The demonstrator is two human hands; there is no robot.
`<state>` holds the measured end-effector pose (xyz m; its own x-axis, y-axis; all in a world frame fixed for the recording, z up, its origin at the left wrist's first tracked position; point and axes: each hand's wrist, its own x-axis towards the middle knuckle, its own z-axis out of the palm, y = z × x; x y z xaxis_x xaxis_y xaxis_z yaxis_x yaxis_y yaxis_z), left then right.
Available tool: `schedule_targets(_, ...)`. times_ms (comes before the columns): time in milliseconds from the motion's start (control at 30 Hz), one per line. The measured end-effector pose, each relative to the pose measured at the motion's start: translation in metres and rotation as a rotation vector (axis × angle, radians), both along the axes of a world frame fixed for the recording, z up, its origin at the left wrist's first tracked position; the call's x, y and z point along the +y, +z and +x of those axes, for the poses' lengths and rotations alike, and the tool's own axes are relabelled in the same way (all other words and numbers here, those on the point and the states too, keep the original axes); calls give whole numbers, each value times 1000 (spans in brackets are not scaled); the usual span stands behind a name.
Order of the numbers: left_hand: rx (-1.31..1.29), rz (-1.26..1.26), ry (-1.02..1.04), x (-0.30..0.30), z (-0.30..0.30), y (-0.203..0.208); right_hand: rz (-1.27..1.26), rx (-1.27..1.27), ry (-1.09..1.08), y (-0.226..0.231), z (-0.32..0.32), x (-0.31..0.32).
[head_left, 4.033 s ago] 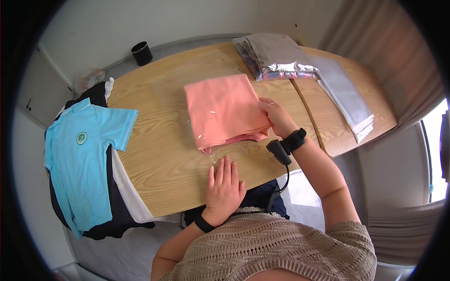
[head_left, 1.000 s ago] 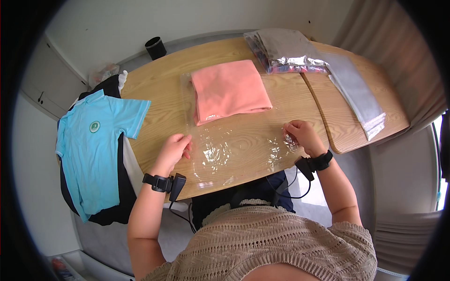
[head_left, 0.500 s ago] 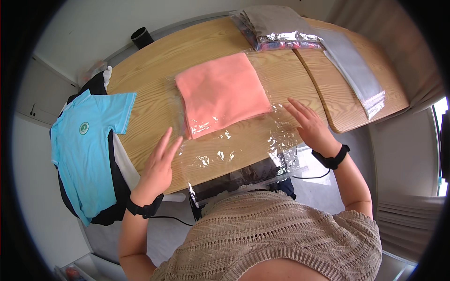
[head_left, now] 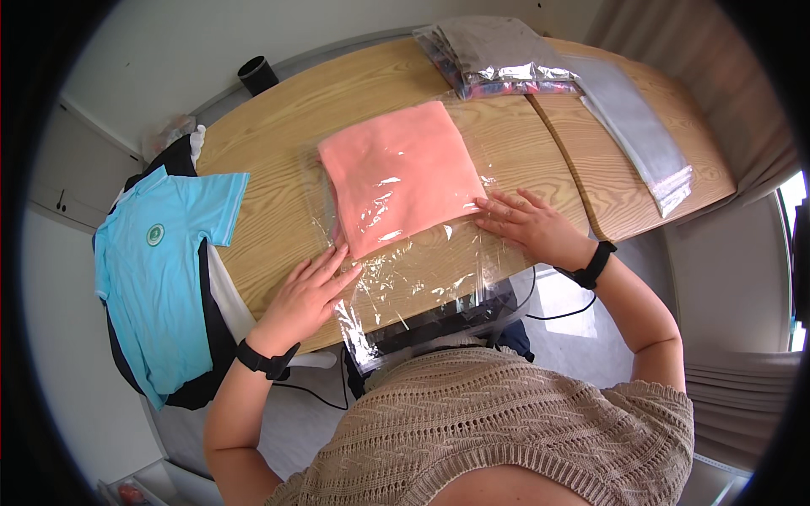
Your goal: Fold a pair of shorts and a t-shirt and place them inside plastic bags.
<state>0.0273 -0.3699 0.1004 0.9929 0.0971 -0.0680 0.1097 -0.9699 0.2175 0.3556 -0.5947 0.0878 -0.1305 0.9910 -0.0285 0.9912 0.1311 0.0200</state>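
A folded coral-pink garment (head_left: pixel 405 173) lies inside a clear plastic bag (head_left: pixel 422 282) on the wooden table. The bag's near end hangs over the table's front edge toward my lap. My left hand (head_left: pixel 305 291) rests with spread fingers on the bag by the garment's near left corner. At the near right corner, my right hand (head_left: pixel 531 226) lies flat on the plastic, its fingertips at the garment's edge. Neither hand grips anything. Each wrist wears a black band.
A bagged grey-brown garment stack (head_left: pixel 498 51) sits at the table's far side. Flat clear bags (head_left: pixel 637 126) lie to its right, across the table seam (head_left: pixel 561 152). A light-blue polo shirt (head_left: pixel 164 261) drapes over something black at left. Behind the table stands a black bin (head_left: pixel 257 76).
Both hands have come down from above the bag onto its two near corners by the garment. The plastic has shifted and wrinkled, and its hanging end sits slightly differently.
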Motion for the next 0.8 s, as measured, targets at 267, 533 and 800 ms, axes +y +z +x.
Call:
schedule_targets(267,-412,-641,258,47,9,47,335,1131,-214,53,12,32)
schedule_targets(533,-893,-886,272,55,48,159,634,1471,-138,151,28,78)
schedule_targets(800,-794,-1019,456,62,45,158,545,1566,-258,148,18,86)
